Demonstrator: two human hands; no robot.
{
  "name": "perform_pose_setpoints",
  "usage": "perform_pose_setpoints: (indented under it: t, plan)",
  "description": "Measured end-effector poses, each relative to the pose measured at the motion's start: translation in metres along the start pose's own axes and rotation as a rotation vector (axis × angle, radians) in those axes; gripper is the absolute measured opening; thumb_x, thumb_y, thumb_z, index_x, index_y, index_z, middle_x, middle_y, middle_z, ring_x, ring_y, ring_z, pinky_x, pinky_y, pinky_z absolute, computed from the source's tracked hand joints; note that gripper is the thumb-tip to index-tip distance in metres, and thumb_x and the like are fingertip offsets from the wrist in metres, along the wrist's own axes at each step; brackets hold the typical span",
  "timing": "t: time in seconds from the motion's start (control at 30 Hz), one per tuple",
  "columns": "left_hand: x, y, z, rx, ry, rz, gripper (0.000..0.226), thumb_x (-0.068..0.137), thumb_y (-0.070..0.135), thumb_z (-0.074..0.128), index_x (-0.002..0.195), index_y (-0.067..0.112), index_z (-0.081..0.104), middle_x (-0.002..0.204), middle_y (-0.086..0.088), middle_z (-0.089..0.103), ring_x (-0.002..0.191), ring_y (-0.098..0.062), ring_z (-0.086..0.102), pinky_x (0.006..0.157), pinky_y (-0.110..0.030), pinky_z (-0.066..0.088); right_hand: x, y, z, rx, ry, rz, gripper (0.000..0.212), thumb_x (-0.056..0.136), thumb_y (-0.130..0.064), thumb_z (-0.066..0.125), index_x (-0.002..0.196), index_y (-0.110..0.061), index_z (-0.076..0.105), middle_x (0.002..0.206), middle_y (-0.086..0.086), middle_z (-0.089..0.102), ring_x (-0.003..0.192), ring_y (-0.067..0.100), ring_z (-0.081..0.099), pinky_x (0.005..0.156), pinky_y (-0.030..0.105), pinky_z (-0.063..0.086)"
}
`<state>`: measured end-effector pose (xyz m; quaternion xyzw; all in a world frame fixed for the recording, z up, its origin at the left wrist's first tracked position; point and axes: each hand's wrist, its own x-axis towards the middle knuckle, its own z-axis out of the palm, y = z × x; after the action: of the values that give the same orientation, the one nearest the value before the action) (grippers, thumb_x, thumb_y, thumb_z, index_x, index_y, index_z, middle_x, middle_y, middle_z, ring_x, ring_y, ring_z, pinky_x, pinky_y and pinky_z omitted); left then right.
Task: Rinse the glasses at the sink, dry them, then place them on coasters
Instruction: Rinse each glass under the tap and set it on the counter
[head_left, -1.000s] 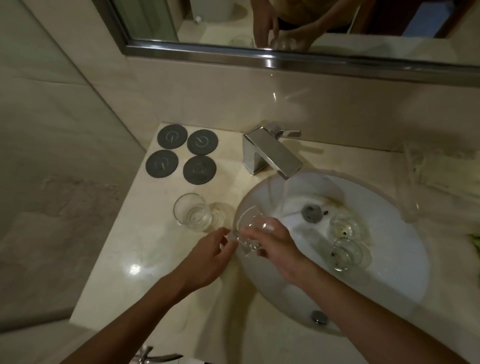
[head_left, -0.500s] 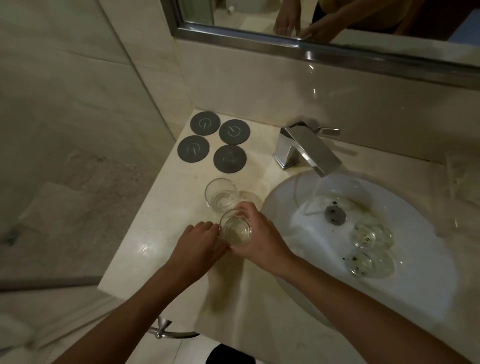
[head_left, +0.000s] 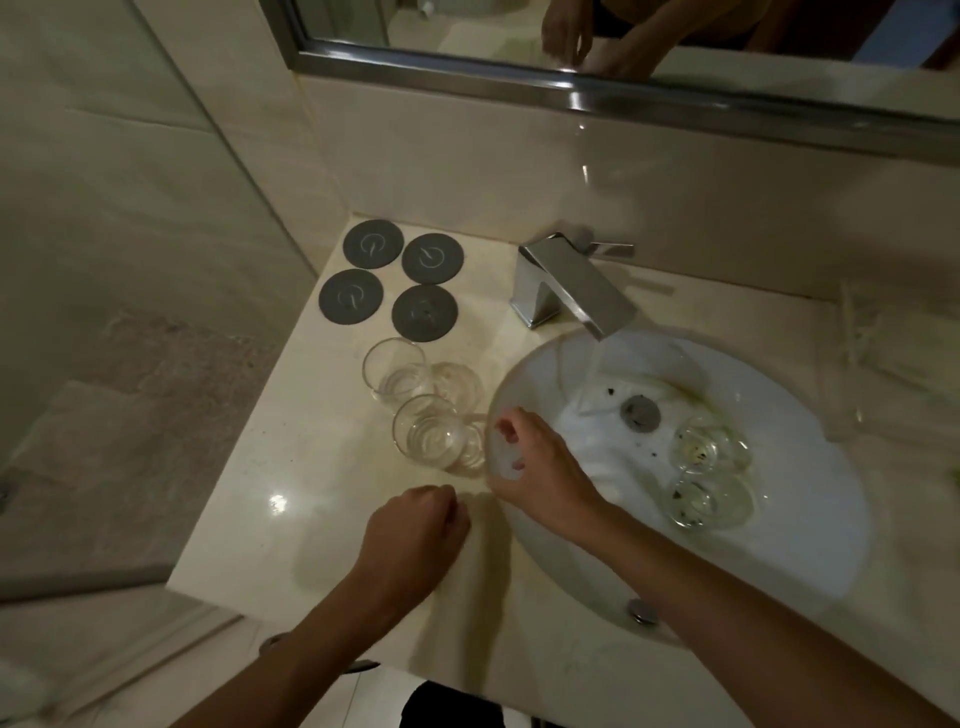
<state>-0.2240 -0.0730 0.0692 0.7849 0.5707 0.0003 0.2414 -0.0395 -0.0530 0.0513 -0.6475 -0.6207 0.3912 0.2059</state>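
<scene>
Two clear glasses are seen upright on the pale stone surface (head_left: 249, 519) to the left of the sink (head_left: 810, 525) — the far glass (head_left: 399, 370) and the near glass (head_left: 429, 432), set just beside each other. Both look empty, though a film of water cannot be ruled out. Two more glasses lie in the white basin on its right side: the far sink glass (head_left: 702, 445) and the near sink glass (head_left: 706, 500), each marked with dark specks and a yellowish residue. Dark specks are also scattered around the drain (head_left: 640, 413). A thin stream of water appears to fall from the square chrome tap (head_left: 571, 283) into the basin.

Four round grey coasters (head_left: 396, 278) are laid in a two-by-two group at the far left corner of the surface, well apart from the sink; nothing is set on them.

The right hand (head_left: 535, 467) is held over the left rim of the sink, just beside the near glass; its grip is loose, fingers gently curled, and nothing is held. The left hand (head_left: 415, 535) is held low at the surface nearer the front edge, fingers curled under with nothing in its grip.

A framed mirror (head_left: 623, 31) runs along the far wall, and a glass partition (head_left: 130, 260) stands at the left. A pale cloth (head_left: 893, 343) — blurred — lies at the right.
</scene>
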Motion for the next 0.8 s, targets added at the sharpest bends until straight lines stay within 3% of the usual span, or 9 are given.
perform_pose_setpoints:
  t: [0.17,0.33,0.47,0.6,0.67,0.8]
  plan:
    - [0.019,0.057,0.012,-0.006,-0.053,0.129,0.03,0.101,0.034,0.042,0.074,0.022,0.04,0.073,0.008,0.045,0.067,-0.017,0.049,0.059,-0.03,0.031,-0.028,0.044,-0.033,-0.104,0.043,0.09,0.028,0.086,-0.021,0.073,0.109,-0.02,0.057,0.105,-0.01,0.049,0.099,0.013,0.054,0.084,0.033,0.052]
    - [0.057,0.102,0.033,0.025,-0.085,0.215,0.031,0.1,0.027,0.044,0.071,0.015,0.044,0.071,0.002,0.049,0.064,-0.018,0.05,0.058,-0.029,0.031,-0.057,0.077,-0.061,-0.263,0.102,0.192,0.027,0.089,-0.028,0.069,0.112,-0.022,0.055,0.112,-0.007,0.054,0.102,0.015,0.056,0.078,0.028,0.046]
    - [0.08,0.129,0.055,0.119,-0.123,0.263,0.03,0.1,0.026,0.042,0.076,0.011,0.05,0.077,-0.005,0.056,0.066,-0.022,0.053,0.059,-0.032,0.037,-0.072,0.108,-0.083,-0.448,0.24,0.336,0.048,0.083,-0.049,0.071,0.12,-0.022,0.055,0.119,0.0,0.057,0.113,0.021,0.053,0.093,0.033,0.044]
    - [0.096,0.148,0.074,0.193,-0.15,0.283,0.027,0.101,0.027,0.041,0.08,0.013,0.049,0.078,-0.002,0.05,0.069,-0.022,0.05,0.063,-0.032,0.037,-0.086,0.139,-0.091,-0.49,0.373,0.682,0.091,0.065,-0.079,0.067,0.124,-0.011,0.053,0.122,0.008,0.057,0.116,0.027,0.052,0.097,0.04,0.04]
    - [0.101,0.154,0.081,0.209,-0.179,0.284,0.025,0.1,0.027,0.041,0.082,0.013,0.05,0.08,-0.003,0.051,0.07,-0.022,0.051,0.065,-0.032,0.039,-0.088,0.148,-0.088,-0.359,0.344,0.82,0.101,0.059,-0.079,0.072,0.128,-0.009,0.048,0.128,0.012,0.055,0.121,0.031,0.05,0.1,0.042,0.039]
    - [0.106,0.158,0.09,0.25,-0.189,0.287,0.025,0.1,0.025,0.041,0.079,0.013,0.047,0.081,-0.006,0.053,0.069,-0.023,0.05,0.064,-0.033,0.041,-0.078,0.162,-0.071,-0.185,0.289,0.898,0.104,0.059,-0.064,0.083,0.136,-0.009,0.038,0.135,0.013,0.053,0.127,0.033,0.051,0.105,0.044,0.039]
